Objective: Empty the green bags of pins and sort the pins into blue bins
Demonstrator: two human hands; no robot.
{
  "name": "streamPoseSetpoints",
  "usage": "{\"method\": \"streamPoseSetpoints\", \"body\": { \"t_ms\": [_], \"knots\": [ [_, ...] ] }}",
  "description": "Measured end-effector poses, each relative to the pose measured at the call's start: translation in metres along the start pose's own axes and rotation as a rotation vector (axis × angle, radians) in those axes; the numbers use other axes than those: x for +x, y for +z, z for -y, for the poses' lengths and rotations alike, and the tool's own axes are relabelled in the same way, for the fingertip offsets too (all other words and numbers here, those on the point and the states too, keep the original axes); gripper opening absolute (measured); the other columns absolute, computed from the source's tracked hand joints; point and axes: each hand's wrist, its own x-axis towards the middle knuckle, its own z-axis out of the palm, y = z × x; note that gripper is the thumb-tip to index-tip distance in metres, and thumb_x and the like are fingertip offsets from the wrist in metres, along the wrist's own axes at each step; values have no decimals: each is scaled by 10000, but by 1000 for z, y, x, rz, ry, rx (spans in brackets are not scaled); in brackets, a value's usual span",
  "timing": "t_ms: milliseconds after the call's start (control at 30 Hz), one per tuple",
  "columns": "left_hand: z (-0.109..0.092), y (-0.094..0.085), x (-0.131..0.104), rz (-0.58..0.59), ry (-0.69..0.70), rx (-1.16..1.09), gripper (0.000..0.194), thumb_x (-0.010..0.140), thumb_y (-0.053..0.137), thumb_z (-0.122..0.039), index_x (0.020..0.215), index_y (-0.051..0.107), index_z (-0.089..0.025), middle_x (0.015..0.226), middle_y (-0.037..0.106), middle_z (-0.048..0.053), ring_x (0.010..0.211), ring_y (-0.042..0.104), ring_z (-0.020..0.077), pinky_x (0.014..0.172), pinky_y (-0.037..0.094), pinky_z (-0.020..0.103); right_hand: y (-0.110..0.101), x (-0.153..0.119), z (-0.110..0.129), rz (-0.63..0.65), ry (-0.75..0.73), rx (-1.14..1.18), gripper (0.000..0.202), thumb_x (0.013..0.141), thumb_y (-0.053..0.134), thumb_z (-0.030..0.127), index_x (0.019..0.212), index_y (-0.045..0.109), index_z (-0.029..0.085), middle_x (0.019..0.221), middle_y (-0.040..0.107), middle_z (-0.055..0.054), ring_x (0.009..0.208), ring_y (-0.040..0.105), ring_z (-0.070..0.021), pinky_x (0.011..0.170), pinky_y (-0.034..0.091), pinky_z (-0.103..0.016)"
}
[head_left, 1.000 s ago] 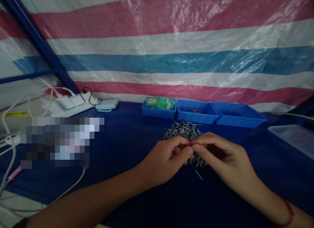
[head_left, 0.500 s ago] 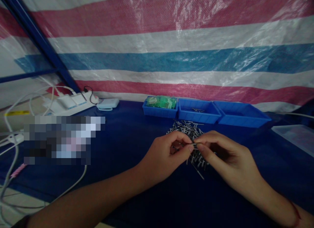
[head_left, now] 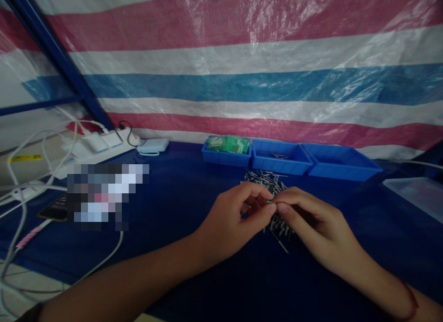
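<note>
A loose pile of small metal blind rivets point(head_left: 266, 178), each with a long thin pin, lies on the blue table. Just above the pile's near side, my left hand point(head_left: 238, 216) pinches a rivet point(head_left: 270, 202) between thumb and forefinger. My right hand point(head_left: 316, 223) comes in from the other side, its thumb and fingertips closed on the end of the same rivet. Fingertips of the two hands almost meet, so most of that rivet is hidden. One single rivet point(head_left: 281, 244) sticks out from the pile toward me.
Behind the pile stand three blue bins: one with green packets point(head_left: 228, 144), a middle bin point(head_left: 282, 164) with a few rivets, and a right bin point(head_left: 342, 169). A clear plastic lid point(head_left: 415, 195) lies at right. Cables, a power strip point(head_left: 100, 151) and a phone point(head_left: 53, 209) occupy the left.
My hands have drawn slightly closer together, and less of the rivet shows between the fingertips. The pile and bins have stayed in place.
</note>
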Motion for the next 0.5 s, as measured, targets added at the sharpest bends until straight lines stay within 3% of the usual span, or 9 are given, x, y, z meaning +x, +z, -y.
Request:
{"method": "streamPoseSetpoints", "body": {
  "t_ms": [133,233,333,500],
  "knots": [
    [4,-4,3,-5,-94,-6,324,845,549,-303,1148,500,-198,805,600,-8,640,559,100,580,450,219,-9,6,-1,-122,-26,-158,116,865,511,250,793,596,219,729,604,0,640,569,-130,555,432,-254],
    [9,-9,8,-71,-148,62,310,874,497,-345,1145,518,-197,745,582,-14,598,533,102,537,422,218,-22,24,-12,-273,-60,-372,120,852,521,268,786,597,204,756,621,-24,646,569,-149,585,427,-283],
    [15,-16,14,-95,-114,203,266,878,482,-325,1090,563,-185,706,580,-17,594,531,106,551,413,225,-34,53,-29,-355,-48,-574,150,852,504,271,795,615,188,749,632,-45,614,564,-160,606,434,-308],
    [24,-35,24,-40,-58,504,224,868,474,-248,1031,602,-165,740,624,-2,596,543,114,594,417,247,-32,86,-52,-273,81,-831,230,840,482,263,914,650,125,896,625,-133,774,610,-252,654,459,-364]
  ]
}}
